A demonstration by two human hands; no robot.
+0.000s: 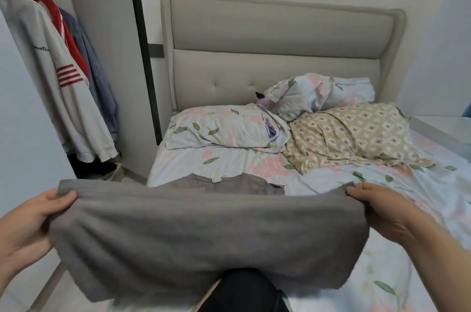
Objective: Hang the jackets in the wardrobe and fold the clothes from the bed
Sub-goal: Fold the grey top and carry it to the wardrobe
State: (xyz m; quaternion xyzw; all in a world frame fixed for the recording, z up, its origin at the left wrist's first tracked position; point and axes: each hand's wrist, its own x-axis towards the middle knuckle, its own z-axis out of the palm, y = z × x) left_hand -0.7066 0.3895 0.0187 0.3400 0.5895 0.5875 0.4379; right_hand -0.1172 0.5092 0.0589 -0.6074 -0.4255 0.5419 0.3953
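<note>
Grey garment (204, 235) hangs stretched over the bed (331, 184): your left hand (25, 225) grips its 9 o'clock edge, your right hand (382, 212) its 3 o'clock edge.

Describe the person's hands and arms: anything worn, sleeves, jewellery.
The left hand and right hand are bare: no gloves, and no rings, watch or bracelet show. The right forearm is uncovered to the frame edge, with no sleeve; little of the left arm shows.
</note>
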